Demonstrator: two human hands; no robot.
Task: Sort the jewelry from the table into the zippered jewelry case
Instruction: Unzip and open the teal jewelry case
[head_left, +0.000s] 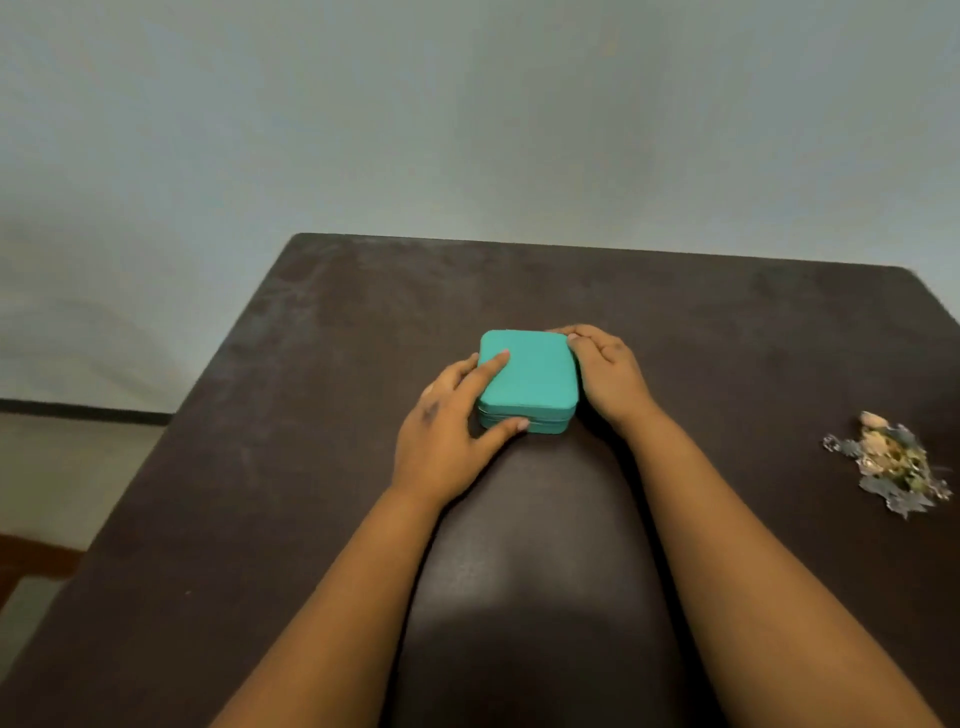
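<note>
Left grip (445, 418) spread on closed teal case (532, 382), right grip (609, 375) curled round its far right corner.
Head view: left index finger lies flat on the lid, thumb against the front zipper side. The case sits mid tabletop (291, 441), zipped. A jewelry pile (891, 462) lies well apart near the right edge, untouched.

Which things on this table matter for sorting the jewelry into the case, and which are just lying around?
Part of the job:
teal jewelry case, closed
jewelry pile, far right on the table
left hand and right hand, both touching the case

Just there:
dark table
wall behind it
</note>
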